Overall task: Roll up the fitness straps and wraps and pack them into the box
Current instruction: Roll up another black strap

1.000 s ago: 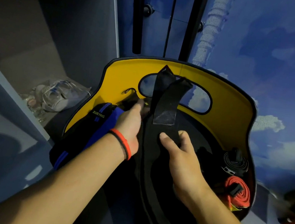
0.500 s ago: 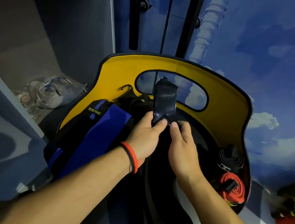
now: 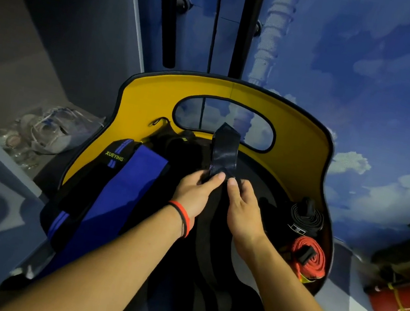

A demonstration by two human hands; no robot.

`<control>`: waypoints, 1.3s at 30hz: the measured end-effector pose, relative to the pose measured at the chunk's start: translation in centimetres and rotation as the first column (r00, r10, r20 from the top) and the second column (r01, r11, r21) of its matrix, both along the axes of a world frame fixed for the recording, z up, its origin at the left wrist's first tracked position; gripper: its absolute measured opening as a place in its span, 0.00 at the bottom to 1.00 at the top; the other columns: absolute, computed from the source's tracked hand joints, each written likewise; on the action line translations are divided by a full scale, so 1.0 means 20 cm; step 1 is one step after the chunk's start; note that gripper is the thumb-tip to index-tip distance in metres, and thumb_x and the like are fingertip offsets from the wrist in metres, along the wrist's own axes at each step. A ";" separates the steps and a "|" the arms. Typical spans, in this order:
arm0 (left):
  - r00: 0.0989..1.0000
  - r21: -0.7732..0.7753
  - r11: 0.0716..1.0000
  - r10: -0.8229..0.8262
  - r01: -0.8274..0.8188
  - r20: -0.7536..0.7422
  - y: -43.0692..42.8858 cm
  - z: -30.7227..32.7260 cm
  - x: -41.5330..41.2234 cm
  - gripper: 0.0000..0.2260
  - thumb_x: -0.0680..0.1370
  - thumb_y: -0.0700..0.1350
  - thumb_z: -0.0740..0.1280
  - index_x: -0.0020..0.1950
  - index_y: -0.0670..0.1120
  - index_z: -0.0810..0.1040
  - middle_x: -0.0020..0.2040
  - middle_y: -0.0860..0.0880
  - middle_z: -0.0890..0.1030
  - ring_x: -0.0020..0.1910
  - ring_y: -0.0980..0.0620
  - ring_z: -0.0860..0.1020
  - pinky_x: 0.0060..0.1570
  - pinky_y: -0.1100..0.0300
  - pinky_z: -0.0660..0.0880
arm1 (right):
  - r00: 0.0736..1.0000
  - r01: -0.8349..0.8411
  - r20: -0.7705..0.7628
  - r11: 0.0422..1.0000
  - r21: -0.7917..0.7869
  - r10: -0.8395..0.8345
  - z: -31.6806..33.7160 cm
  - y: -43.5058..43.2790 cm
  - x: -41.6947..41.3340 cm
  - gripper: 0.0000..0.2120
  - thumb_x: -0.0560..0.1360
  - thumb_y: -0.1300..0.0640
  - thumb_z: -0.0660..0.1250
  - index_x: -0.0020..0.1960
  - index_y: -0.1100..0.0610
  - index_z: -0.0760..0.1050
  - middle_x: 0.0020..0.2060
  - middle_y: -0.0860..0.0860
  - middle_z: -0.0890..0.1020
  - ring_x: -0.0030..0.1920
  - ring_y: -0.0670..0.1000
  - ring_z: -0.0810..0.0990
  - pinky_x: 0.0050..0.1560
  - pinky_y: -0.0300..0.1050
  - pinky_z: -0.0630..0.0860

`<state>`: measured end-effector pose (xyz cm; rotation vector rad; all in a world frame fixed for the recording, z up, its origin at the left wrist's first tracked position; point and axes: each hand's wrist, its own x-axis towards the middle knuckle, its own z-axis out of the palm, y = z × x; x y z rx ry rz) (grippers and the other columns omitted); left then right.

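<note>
Above yellow box, left hand and right hand together, pinching black strap (end upright).

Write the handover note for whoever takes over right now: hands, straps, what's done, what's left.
Hands: left hand pinches the folded end of the black wrap; right hand pinches it right beside.
Where: the wrap's tip stands up inside the yellow box; its length trails toward the person, unrolled.
Done: rolled black strap and rolled red strap sit at the box's right side.
Left: roll the black wrap, then the blue XUEYING wrap draped unrolled over the box's left edge, and pack both.
</note>
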<state>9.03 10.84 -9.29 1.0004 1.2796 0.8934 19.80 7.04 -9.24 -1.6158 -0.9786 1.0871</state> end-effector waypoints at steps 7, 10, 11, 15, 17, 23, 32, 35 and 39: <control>0.984 -0.042 0.995 -0.093 0.087 -0.153 0.15 -0.14 0.14 0.18 0.83 0.52 0.63 0.71 0.48 0.74 0.62 0.53 0.76 0.64 0.51 0.74 0.65 0.55 0.69 | 0.991 0.132 0.011 0.990 -0.041 -0.132 -0.07 0.13 0.10 0.16 0.85 0.44 0.58 0.64 0.54 0.74 0.58 0.48 0.82 0.60 0.51 0.79 0.56 0.45 0.74; 0.980 -0.045 0.996 -0.083 0.076 -0.182 0.24 -0.18 0.16 0.20 0.84 0.51 0.60 0.75 0.47 0.69 0.71 0.48 0.73 0.70 0.47 0.71 0.70 0.52 0.67 | 0.997 0.079 -0.004 0.983 -0.163 -0.081 -0.09 0.20 0.14 0.28 0.85 0.41 0.56 0.80 0.55 0.62 0.76 0.52 0.69 0.75 0.54 0.69 0.72 0.47 0.65; 0.981 -0.050 0.997 -0.063 0.055 -0.184 0.27 -0.19 0.17 0.20 0.85 0.50 0.59 0.76 0.47 0.68 0.73 0.47 0.72 0.71 0.46 0.70 0.70 0.53 0.66 | 0.999 0.048 -0.013 0.978 -0.204 -0.052 -0.11 0.23 0.14 0.31 0.85 0.40 0.55 0.81 0.56 0.59 0.79 0.53 0.65 0.78 0.55 0.64 0.77 0.51 0.62; 0.977 -0.062 0.998 0.000 -0.014 -0.215 0.40 -0.25 0.18 0.20 0.85 0.48 0.58 0.75 0.43 0.68 0.73 0.43 0.72 0.71 0.44 0.71 0.64 0.57 0.66 | 0.988 -0.050 0.123 0.946 -0.321 0.094 -0.21 0.25 0.12 0.31 0.86 0.41 0.51 0.81 0.59 0.58 0.80 0.55 0.63 0.80 0.57 0.61 0.79 0.51 0.58; 0.972 -0.086 0.996 -0.011 -0.009 -0.233 0.44 -0.27 0.20 0.20 0.85 0.48 0.59 0.74 0.40 0.69 0.72 0.41 0.73 0.70 0.43 0.71 0.62 0.58 0.66 | 0.979 -0.029 0.183 0.942 -0.336 0.095 -0.24 0.27 0.12 0.28 0.87 0.44 0.50 0.80 0.61 0.60 0.78 0.58 0.66 0.78 0.58 0.64 0.72 0.49 0.63; 0.949 -0.125 0.991 -0.086 0.049 -0.303 0.51 -0.30 0.24 0.20 0.84 0.46 0.62 0.73 0.38 0.69 0.69 0.42 0.74 0.70 0.42 0.72 0.66 0.54 0.68 | 0.970 0.000 0.225 0.930 -0.368 0.089 -0.28 0.33 0.14 0.25 0.87 0.45 0.53 0.75 0.62 0.66 0.72 0.59 0.73 0.72 0.60 0.71 0.68 0.47 0.68; 0.939 -0.148 0.989 -0.077 0.028 -0.335 0.55 -0.22 0.30 0.20 0.84 0.46 0.62 0.73 0.37 0.69 0.69 0.41 0.74 0.68 0.41 0.73 0.62 0.55 0.69 | 0.981 -0.050 0.151 0.907 -0.419 0.124 -0.35 0.14 0.17 0.14 0.85 0.44 0.60 0.62 0.53 0.72 0.59 0.49 0.80 0.55 0.49 0.76 0.54 0.42 0.70; 0.941 -0.129 0.991 -0.077 0.035 -0.329 0.49 -0.21 0.23 0.27 0.81 0.56 0.65 0.74 0.40 0.70 0.71 0.43 0.74 0.69 0.42 0.73 0.66 0.52 0.69 | 0.987 -0.047 0.123 0.909 -0.414 0.107 -0.34 0.15 0.18 0.13 0.84 0.44 0.61 0.62 0.52 0.72 0.60 0.50 0.80 0.55 0.50 0.78 0.54 0.43 0.72; 0.937 -0.205 0.979 -0.090 0.020 -0.337 0.36 -0.29 0.10 0.28 0.73 0.58 0.71 0.67 0.43 0.75 0.65 0.42 0.79 0.62 0.41 0.78 0.63 0.46 0.76 | 0.988 -0.053 0.112 0.908 -0.415 0.109 -0.30 0.15 0.16 0.17 0.84 0.46 0.61 0.66 0.55 0.72 0.57 0.47 0.78 0.57 0.49 0.76 0.58 0.42 0.72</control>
